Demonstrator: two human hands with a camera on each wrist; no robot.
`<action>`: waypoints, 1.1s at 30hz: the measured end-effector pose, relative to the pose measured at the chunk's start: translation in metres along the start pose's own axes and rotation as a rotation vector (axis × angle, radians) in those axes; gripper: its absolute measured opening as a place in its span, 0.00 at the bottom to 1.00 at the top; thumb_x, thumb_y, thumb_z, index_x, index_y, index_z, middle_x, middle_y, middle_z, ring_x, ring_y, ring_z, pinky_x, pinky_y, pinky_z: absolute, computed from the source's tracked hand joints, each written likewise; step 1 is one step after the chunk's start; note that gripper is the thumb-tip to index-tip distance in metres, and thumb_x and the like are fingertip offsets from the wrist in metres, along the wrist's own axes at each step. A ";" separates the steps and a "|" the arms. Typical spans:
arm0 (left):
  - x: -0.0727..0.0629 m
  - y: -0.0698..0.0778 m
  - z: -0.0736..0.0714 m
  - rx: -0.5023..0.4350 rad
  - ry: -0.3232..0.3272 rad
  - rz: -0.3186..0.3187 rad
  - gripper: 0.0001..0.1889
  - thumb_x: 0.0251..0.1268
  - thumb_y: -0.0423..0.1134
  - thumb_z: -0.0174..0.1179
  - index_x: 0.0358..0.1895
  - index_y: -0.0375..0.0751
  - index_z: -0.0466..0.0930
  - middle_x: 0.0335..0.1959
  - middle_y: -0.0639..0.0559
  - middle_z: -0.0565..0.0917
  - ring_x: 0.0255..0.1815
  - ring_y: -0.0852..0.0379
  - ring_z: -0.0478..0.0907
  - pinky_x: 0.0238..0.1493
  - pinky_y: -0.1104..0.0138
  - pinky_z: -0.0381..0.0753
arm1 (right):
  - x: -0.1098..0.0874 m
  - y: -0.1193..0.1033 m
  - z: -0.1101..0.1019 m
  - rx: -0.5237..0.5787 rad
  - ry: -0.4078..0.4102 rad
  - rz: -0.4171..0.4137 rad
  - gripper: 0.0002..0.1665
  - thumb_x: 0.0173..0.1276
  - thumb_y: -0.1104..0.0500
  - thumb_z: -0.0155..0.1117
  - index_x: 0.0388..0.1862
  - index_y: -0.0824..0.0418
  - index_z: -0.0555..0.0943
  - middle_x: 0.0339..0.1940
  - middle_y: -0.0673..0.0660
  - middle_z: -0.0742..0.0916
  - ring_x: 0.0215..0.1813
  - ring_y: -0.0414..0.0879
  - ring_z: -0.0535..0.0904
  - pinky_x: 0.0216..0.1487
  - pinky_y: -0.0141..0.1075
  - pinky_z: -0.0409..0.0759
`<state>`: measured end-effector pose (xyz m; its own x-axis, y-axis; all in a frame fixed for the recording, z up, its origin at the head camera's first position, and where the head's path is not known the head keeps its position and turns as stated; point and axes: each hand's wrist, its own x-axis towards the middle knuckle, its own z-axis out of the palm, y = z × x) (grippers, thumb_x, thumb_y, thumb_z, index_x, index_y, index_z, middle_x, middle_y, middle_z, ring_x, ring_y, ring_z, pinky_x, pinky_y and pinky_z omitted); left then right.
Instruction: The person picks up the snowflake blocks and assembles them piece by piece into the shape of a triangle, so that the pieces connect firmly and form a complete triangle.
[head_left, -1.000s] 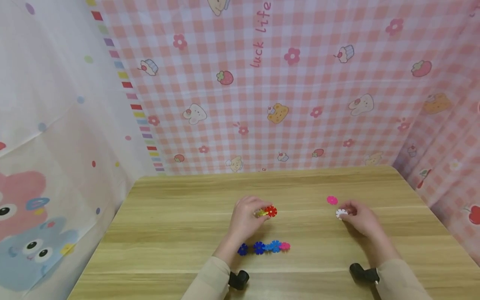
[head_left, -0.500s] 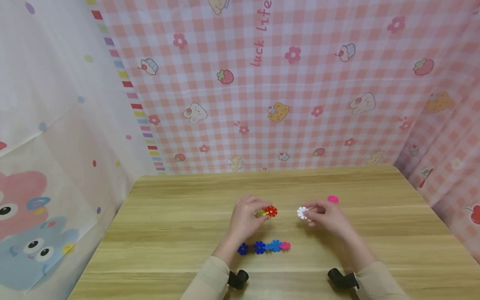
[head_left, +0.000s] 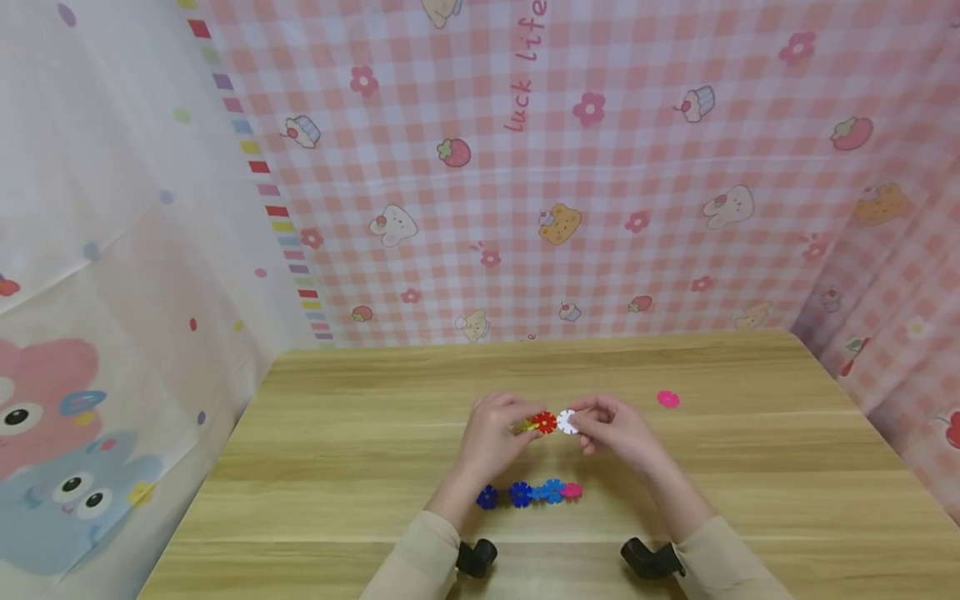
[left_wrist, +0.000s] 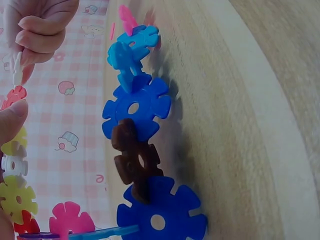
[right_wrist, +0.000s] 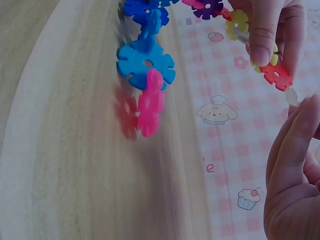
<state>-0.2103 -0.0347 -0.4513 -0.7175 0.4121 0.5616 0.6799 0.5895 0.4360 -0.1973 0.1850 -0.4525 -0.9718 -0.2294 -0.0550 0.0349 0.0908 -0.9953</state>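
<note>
My left hand pinches a chain of interlocking flower-shaped plastic discs by its yellow discs. A red disc sticks out from its fingertips at the chain's end. My right hand pinches a white disc edge-on to the red one. In the right wrist view the white disc meets the red disc's rim; whether their slots are engaged I cannot tell. The blue part of the chain lies nearer me, with a brown disc in it and a pink disc at its end.
A loose pink disc lies on the wooden table, beyond my right hand. Behind the table's far edge hangs a pink checked cloth, and a pale cloth hangs on the left.
My right hand has moved left across the table with the white disc, bringing it to the red disc. My left hand has stayed almost still. The loose pink disc has not moved.
</note>
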 end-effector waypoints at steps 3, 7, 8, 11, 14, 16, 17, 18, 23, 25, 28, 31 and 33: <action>0.000 0.000 0.000 -0.010 0.007 0.016 0.16 0.48 0.35 0.77 0.44 0.47 0.89 0.38 0.55 0.87 0.41 0.58 0.80 0.51 0.61 0.75 | 0.001 0.000 0.000 0.029 -0.013 0.006 0.22 0.70 0.64 0.63 0.55 0.78 0.72 0.30 0.59 0.82 0.28 0.40 0.79 0.31 0.30 0.83; 0.000 0.000 0.000 -0.016 0.012 0.049 0.16 0.48 0.34 0.77 0.44 0.46 0.89 0.37 0.54 0.87 0.40 0.58 0.80 0.50 0.62 0.76 | 0.002 0.000 0.000 0.083 -0.034 0.030 0.20 0.70 0.65 0.63 0.54 0.78 0.71 0.29 0.56 0.83 0.28 0.40 0.79 0.31 0.29 0.82; 0.000 0.000 0.001 -0.016 0.012 0.058 0.16 0.48 0.34 0.77 0.44 0.46 0.89 0.37 0.54 0.86 0.39 0.58 0.80 0.50 0.62 0.76 | 0.002 0.000 0.000 0.097 -0.034 0.038 0.20 0.70 0.66 0.62 0.54 0.77 0.71 0.29 0.55 0.83 0.28 0.39 0.78 0.31 0.28 0.82; 0.000 -0.001 0.001 -0.016 0.015 0.082 0.16 0.49 0.35 0.77 0.44 0.45 0.89 0.36 0.54 0.86 0.38 0.58 0.80 0.48 0.63 0.77 | 0.003 0.000 0.002 0.132 -0.022 0.062 0.18 0.70 0.67 0.61 0.53 0.77 0.71 0.28 0.55 0.83 0.27 0.39 0.78 0.30 0.28 0.81; 0.000 0.000 0.001 -0.013 0.024 0.097 0.15 0.49 0.35 0.77 0.44 0.44 0.89 0.36 0.54 0.86 0.38 0.58 0.80 0.47 0.64 0.78 | 0.004 -0.002 0.005 0.150 0.001 0.078 0.19 0.70 0.67 0.60 0.54 0.79 0.70 0.28 0.55 0.83 0.26 0.39 0.78 0.30 0.27 0.81; 0.000 0.000 0.001 -0.004 0.032 0.101 0.15 0.49 0.35 0.77 0.44 0.43 0.89 0.36 0.53 0.86 0.37 0.58 0.80 0.47 0.64 0.79 | 0.004 -0.003 0.007 0.166 0.014 0.088 0.20 0.70 0.68 0.60 0.55 0.80 0.69 0.28 0.54 0.83 0.27 0.39 0.78 0.30 0.27 0.81; 0.000 0.001 0.001 0.002 0.033 0.100 0.15 0.49 0.34 0.77 0.44 0.43 0.89 0.36 0.53 0.86 0.37 0.58 0.80 0.46 0.64 0.79 | 0.004 -0.003 0.009 0.176 0.021 0.090 0.20 0.70 0.68 0.60 0.55 0.80 0.69 0.28 0.54 0.83 0.27 0.39 0.79 0.31 0.27 0.82; 0.000 0.001 0.001 0.009 0.034 0.099 0.15 0.49 0.34 0.77 0.44 0.43 0.89 0.36 0.53 0.86 0.37 0.58 0.80 0.46 0.64 0.79 | 0.004 -0.004 0.010 0.185 0.025 0.090 0.19 0.70 0.68 0.60 0.54 0.80 0.69 0.28 0.54 0.83 0.27 0.39 0.79 0.31 0.27 0.82; -0.001 0.001 0.000 0.008 0.023 0.078 0.15 0.50 0.33 0.76 0.44 0.42 0.89 0.36 0.53 0.86 0.38 0.57 0.81 0.46 0.64 0.79 | 0.003 -0.002 0.014 0.245 0.041 0.080 0.09 0.70 0.70 0.59 0.47 0.75 0.74 0.28 0.54 0.84 0.27 0.39 0.80 0.32 0.27 0.82; -0.001 0.001 0.000 0.004 0.019 0.065 0.15 0.50 0.33 0.76 0.44 0.42 0.89 0.37 0.52 0.87 0.39 0.57 0.81 0.46 0.64 0.79 | 0.003 -0.002 0.016 0.255 0.054 0.082 0.08 0.70 0.70 0.59 0.46 0.74 0.74 0.28 0.55 0.84 0.27 0.39 0.80 0.32 0.27 0.83; -0.002 0.002 0.001 0.003 0.017 0.050 0.16 0.50 0.33 0.76 0.45 0.43 0.89 0.37 0.53 0.87 0.39 0.57 0.81 0.47 0.65 0.80 | 0.002 -0.003 0.018 0.252 0.085 0.091 0.09 0.71 0.70 0.59 0.46 0.74 0.74 0.30 0.56 0.84 0.27 0.40 0.81 0.33 0.28 0.83; -0.003 0.002 0.001 0.004 0.017 0.034 0.16 0.50 0.33 0.76 0.45 0.43 0.89 0.37 0.53 0.87 0.39 0.57 0.81 0.46 0.66 0.80 | 0.002 -0.004 0.019 0.261 0.108 0.099 0.09 0.71 0.69 0.60 0.46 0.73 0.74 0.31 0.57 0.84 0.28 0.40 0.81 0.33 0.28 0.83; -0.003 0.003 0.001 0.005 0.021 0.030 0.16 0.50 0.33 0.76 0.46 0.42 0.89 0.37 0.53 0.86 0.39 0.57 0.81 0.46 0.66 0.80 | 0.002 -0.004 0.020 0.275 0.114 0.097 0.08 0.71 0.70 0.59 0.46 0.72 0.74 0.31 0.57 0.84 0.27 0.40 0.81 0.33 0.28 0.83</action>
<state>-0.2068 -0.0334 -0.4525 -0.6937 0.4151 0.5887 0.7001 0.5805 0.4157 -0.1947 0.1649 -0.4500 -0.9801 -0.1212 -0.1572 0.1758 -0.1620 -0.9710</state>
